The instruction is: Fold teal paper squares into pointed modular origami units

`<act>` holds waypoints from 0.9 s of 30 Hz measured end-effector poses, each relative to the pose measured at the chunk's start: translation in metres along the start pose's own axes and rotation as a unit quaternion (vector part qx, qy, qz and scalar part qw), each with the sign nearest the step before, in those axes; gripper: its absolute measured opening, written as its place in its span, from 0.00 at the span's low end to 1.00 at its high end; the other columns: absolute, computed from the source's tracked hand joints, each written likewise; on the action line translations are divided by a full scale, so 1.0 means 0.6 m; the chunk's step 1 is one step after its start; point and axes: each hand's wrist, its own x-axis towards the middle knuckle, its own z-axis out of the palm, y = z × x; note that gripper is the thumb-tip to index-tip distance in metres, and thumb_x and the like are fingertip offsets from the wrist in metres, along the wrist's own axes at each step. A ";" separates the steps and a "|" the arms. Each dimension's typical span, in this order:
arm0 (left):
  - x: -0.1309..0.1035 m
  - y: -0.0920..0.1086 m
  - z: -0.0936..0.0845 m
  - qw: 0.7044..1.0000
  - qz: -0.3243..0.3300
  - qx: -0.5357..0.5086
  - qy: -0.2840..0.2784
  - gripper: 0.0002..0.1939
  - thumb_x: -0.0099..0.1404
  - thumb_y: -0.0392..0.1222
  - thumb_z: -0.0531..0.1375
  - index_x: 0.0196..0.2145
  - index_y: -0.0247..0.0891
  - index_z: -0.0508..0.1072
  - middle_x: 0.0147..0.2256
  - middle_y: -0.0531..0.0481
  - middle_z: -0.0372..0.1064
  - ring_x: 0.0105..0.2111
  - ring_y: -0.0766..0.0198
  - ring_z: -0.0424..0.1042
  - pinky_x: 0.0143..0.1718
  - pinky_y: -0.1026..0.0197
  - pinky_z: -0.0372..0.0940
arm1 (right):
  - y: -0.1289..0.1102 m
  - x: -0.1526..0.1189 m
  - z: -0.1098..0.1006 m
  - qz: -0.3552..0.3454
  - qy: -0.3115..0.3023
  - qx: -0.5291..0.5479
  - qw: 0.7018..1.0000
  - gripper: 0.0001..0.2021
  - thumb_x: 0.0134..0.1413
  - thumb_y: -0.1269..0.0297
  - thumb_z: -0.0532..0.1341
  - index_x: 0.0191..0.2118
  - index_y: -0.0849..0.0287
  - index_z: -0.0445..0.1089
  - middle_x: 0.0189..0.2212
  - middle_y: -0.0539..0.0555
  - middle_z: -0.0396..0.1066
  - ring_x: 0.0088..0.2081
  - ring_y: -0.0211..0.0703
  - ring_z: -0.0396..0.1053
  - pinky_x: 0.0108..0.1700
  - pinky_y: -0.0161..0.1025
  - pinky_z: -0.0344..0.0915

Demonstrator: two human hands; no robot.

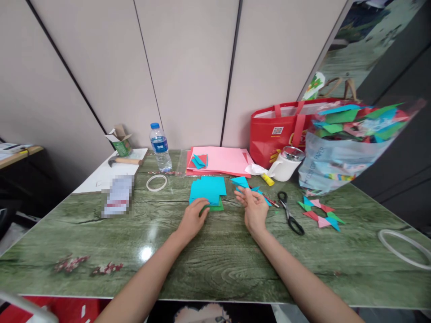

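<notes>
The blue sheets point(207, 185) lie in a loose, slightly fanned stack near the middle of the table point(215, 264), with a green sheet point(220, 206) showing beneath at about 5 o'clock. Clock directions here start from this stack, with 12 towards the wall. The paper looks light and thin, limp as one sheet but firmer as a pile, and would probably slide and crease easily; a light pinch at a near corner or edge, one sheet at a time, should suit it best.

The left hand point(194, 218) is at 7 o'clock, its fingers loosely curled and touching the near edge of the stack, a gap showing between thumb and forefinger; whether it pinches a sheet I cannot tell. The right hand point(255, 208) is at 4 o'clock, half closed, its fingertips just beside a folded blue piece point(239, 181); whether it has hold of that I cannot tell either. Folded paper should be stiffer, and is best held along its crease.

Farther out, black-handled scissors point(287, 211) lie between 3 and 4 o'clock, and past them a ring of coloured folded pieces point(323, 221). A white mug point(284, 168) stands between 2 and 3, pink sheets point(229, 160) lie at 1, and a water bottle point(160, 148) stands upright near 10
</notes>
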 end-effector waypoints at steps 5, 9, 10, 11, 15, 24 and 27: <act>0.003 0.003 -0.003 0.999 0.033 0.027 0.024 0.08 0.60 0.35 0.53 0.35 0.37 0.71 0.35 0.46 0.71 0.40 0.61 0.67 0.43 0.54 0.63 | 0.011 -0.005 -0.008 -0.120 -0.176 -0.255 0.943 0.10 0.52 0.60 0.54 0.27 0.59 0.68 0.38 0.58 0.73 0.41 0.48 0.70 0.44 0.50 0.65; 0.001 -0.007 0.002 0.997 0.042 0.062 0.006 0.11 0.59 0.35 0.54 0.40 0.36 0.70 0.43 0.43 0.69 0.50 0.57 0.61 0.50 0.48 0.57 | 0.040 -0.007 -0.019 -0.259 -0.295 -0.461 0.796 0.13 0.52 0.73 0.51 0.38 0.61 0.71 0.56 0.59 0.55 0.59 0.51 0.47 0.55 0.54 0.52; -0.001 -0.010 0.005 0.997 0.039 0.068 -0.012 0.11 0.59 0.35 0.54 0.41 0.37 0.70 0.44 0.43 0.68 0.50 0.56 0.61 0.51 0.46 0.56 | 0.048 -0.006 -0.022 -0.269 -0.309 -0.491 0.769 0.15 0.51 0.75 0.49 0.42 0.63 0.69 0.57 0.60 0.53 0.60 0.52 0.43 0.56 0.54 0.51; -0.002 -0.013 0.007 0.996 0.035 0.072 -0.031 0.12 0.59 0.35 0.54 0.41 0.37 0.69 0.45 0.43 0.68 0.50 0.56 0.61 0.51 0.45 0.55 | 0.055 -0.005 -0.025 -0.277 -0.322 -0.515 0.745 0.17 0.51 0.76 0.48 0.45 0.65 0.68 0.57 0.61 0.52 0.61 0.52 0.40 0.56 0.54 0.51; -0.007 -0.015 0.013 0.995 0.022 0.064 -0.070 0.12 0.59 0.35 0.54 0.42 0.38 0.69 0.44 0.44 0.69 0.49 0.56 0.63 0.52 0.44 0.54 | 0.069 -0.004 -0.029 -0.284 -0.335 -0.556 0.706 0.23 0.49 0.79 0.46 0.52 0.67 0.61 0.54 0.63 0.57 0.61 0.51 0.41 0.55 0.54 0.53; 0.008 0.005 0.008 0.944 -0.189 -0.268 0.024 0.30 0.51 0.42 0.62 0.51 0.38 0.59 0.44 0.41 0.68 0.41 0.56 0.70 0.44 0.50 0.64 | -0.003 -0.028 -0.005 -0.304 -0.283 -0.359 0.836 0.10 0.53 0.71 0.51 0.39 0.56 0.67 0.40 0.57 0.67 0.45 0.45 0.65 0.47 0.45 0.62; 0.015 0.014 0.006 0.884 -0.229 -0.407 0.033 0.33 0.45 0.40 0.66 0.49 0.37 0.60 0.44 0.41 0.68 0.39 0.57 0.71 0.41 0.52 0.65 | -0.016 -0.043 0.000 -0.286 -0.325 -0.320 0.842 0.08 0.53 0.72 0.51 0.33 0.56 0.66 0.34 0.55 0.68 0.39 0.43 0.67 0.42 0.43 0.64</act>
